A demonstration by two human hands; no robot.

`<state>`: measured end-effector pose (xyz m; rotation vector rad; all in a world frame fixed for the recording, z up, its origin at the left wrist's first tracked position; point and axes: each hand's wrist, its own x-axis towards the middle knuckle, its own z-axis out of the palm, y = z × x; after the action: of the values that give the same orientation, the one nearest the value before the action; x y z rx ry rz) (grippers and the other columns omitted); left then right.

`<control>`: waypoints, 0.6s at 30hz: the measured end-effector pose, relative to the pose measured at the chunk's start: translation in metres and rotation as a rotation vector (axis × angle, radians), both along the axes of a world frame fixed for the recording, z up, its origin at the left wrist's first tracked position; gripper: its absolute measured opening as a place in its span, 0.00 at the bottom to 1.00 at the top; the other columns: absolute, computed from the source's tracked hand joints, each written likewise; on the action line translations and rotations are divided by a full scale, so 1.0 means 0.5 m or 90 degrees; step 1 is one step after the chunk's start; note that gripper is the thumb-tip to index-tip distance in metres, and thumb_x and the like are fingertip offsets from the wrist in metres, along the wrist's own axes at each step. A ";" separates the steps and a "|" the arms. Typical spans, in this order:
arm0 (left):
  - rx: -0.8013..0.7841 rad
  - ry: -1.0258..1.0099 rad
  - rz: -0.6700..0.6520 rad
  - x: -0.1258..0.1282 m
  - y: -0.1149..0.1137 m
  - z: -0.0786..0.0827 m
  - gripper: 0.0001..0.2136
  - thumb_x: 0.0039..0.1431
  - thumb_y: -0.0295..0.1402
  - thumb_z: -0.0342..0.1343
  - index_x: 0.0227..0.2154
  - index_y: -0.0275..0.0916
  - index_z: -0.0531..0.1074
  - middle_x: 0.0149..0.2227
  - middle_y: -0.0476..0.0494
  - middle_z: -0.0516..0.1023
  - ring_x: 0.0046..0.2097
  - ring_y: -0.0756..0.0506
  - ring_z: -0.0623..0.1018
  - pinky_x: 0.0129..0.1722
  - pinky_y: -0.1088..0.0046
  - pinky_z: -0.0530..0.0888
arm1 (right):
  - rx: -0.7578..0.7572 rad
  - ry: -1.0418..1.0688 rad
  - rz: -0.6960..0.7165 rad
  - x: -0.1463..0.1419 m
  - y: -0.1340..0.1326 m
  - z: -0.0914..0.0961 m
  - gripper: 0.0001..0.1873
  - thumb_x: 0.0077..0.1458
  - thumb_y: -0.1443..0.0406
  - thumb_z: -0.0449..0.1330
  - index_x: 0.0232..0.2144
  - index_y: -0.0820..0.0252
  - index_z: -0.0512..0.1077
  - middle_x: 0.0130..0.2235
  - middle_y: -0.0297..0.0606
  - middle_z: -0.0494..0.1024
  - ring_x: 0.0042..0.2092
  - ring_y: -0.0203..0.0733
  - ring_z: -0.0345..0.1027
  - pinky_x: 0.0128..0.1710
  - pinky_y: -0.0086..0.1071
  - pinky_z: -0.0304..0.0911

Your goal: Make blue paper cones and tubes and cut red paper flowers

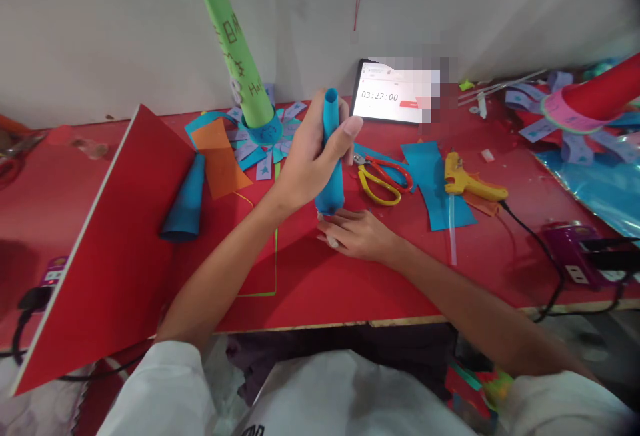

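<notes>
My left hand (313, 153) is wrapped round a blue rolled paper cone (331, 156), holding it upright above the red table (310, 276), narrow end up. My right hand (357, 231) lies on the table just under the cone's wide end, fingers stretched flat and touching its base. A second blue paper cone (186, 201) lies on its side to the left. Red and yellow scissors (381, 177) and a yellow glue gun (470, 184) rest on blue paper scraps (435, 186) to the right.
A large red card sheet (115, 243) leans over the table's left edge. A tall green cone (235, 49) stands on a ring of paper petals at the back. A tablet (395, 93) shows a timer. A purple power strip (575, 253) and cables lie at right.
</notes>
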<state>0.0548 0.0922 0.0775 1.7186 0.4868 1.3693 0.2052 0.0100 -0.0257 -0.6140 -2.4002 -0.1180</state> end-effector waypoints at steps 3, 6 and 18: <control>0.004 -0.006 -0.003 0.000 0.000 0.001 0.18 0.73 0.52 0.56 0.37 0.44 0.61 0.31 0.54 0.65 0.27 0.52 0.73 0.30 0.72 0.76 | -0.013 -0.008 -0.009 0.000 0.003 -0.005 0.12 0.75 0.65 0.55 0.50 0.62 0.78 0.39 0.43 0.87 0.42 0.43 0.83 0.37 0.33 0.74; 0.002 0.007 0.012 0.000 -0.002 0.002 0.19 0.73 0.53 0.56 0.37 0.44 0.61 0.31 0.54 0.66 0.27 0.52 0.73 0.30 0.72 0.76 | -0.007 -0.011 -0.017 -0.002 0.005 -0.005 0.11 0.74 0.66 0.56 0.49 0.64 0.77 0.37 0.43 0.87 0.41 0.43 0.82 0.36 0.33 0.73; 0.011 0.009 0.006 0.000 -0.002 0.003 0.19 0.73 0.53 0.56 0.36 0.44 0.61 0.31 0.54 0.65 0.27 0.53 0.73 0.30 0.73 0.76 | -0.017 0.024 -0.027 -0.002 0.007 -0.007 0.11 0.74 0.68 0.54 0.52 0.64 0.75 0.35 0.41 0.85 0.38 0.43 0.81 0.33 0.34 0.71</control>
<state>0.0546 0.0915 0.0790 1.7427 0.4926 1.3718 0.2044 0.0135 -0.0292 -0.6740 -2.3562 -0.0907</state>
